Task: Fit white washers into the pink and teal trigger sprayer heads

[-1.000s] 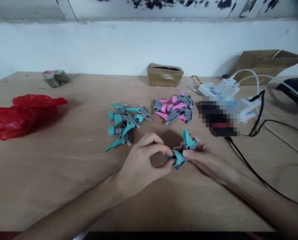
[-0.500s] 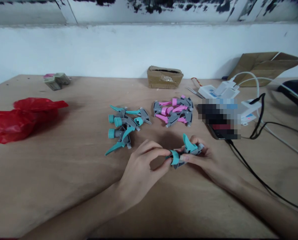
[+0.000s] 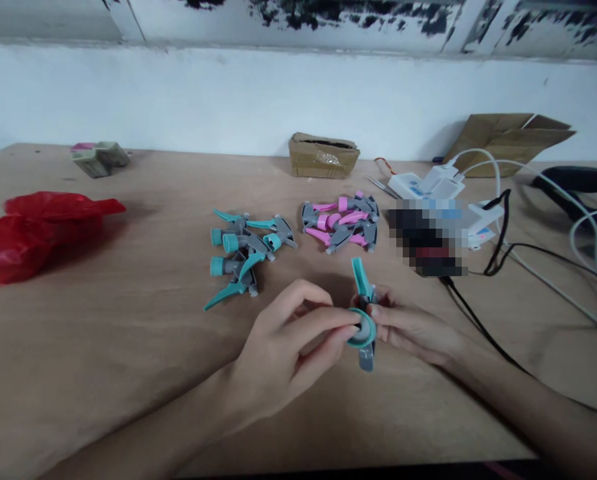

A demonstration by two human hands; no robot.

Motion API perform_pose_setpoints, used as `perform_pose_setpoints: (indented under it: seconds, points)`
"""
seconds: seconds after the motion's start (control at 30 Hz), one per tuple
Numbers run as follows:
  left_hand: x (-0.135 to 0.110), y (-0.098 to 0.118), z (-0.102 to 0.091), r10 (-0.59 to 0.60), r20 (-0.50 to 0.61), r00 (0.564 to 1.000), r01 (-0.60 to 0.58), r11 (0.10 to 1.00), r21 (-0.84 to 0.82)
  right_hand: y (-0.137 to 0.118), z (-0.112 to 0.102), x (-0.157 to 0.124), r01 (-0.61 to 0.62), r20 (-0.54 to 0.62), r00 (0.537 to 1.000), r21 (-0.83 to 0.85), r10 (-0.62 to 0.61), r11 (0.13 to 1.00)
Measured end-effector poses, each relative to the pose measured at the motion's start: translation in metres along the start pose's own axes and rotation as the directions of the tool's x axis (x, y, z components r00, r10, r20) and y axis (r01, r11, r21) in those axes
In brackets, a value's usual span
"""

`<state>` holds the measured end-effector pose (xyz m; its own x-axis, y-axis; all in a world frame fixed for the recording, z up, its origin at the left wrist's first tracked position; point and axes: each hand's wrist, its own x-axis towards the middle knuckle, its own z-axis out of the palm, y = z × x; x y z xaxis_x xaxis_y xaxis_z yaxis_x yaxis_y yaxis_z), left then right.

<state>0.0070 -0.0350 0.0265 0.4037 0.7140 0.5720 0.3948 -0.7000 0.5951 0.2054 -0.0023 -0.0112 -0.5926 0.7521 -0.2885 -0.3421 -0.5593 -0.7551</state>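
Note:
My right hand (image 3: 408, 323) holds a grey and teal trigger sprayer head (image 3: 366, 357) by its body, the teal trigger pointing up and the open screw collar (image 3: 371, 333) turned toward the left. My left hand (image 3: 288, 340) is closed in a pinch, with thumb and fingertips at the mouth of that collar. Something small and dark shows at the fingertips, too hidden to name. Behind my left hand lies a pile of teal and grey sprayer heads (image 3: 248, 243). A second pile, of pink and grey sprayer heads (image 3: 342, 235), lies to its right.
A red plastic bag (image 3: 43, 233) lies at the left, a small block-like bundle (image 3: 98, 160) behind it. An open cardboard box (image 3: 323, 157) stands by the wall. White chargers (image 3: 441, 180), cables, a blurred-out device (image 3: 428, 240) and folded cardboard (image 3: 503, 143) fill the right side.
The sprayer head in my right hand has turned so its collar mouth now faces me and its trigger points up. My left fingertips have gone from the collar's side to its opening.

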Motion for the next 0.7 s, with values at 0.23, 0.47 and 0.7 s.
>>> perform_pose_setpoints:
  seconds: [0.23, 0.47, 0.7]
  points:
    - [-0.002, -0.002, 0.001, -0.051, -0.062, 0.997, 0.05, 0.998, -0.024, -0.002, -0.005, -0.003, 0.034, -0.077, 0.996, -0.026, -0.036, 0.999]
    - [-0.007, -0.005, 0.008, 0.025, 0.012, 1.0, -0.025, 1.0, -0.005, 0.0, -0.001, -0.004, 0.023, -0.036, 0.999, -0.036, -0.024, 0.999]
    - [-0.009, -0.008, 0.013, 0.01, 0.116, 0.993, -0.011, 1.0, 0.008, 0.003, -0.001, -0.001, 0.034, 0.011, 0.999, -0.08, -0.033, 0.996]
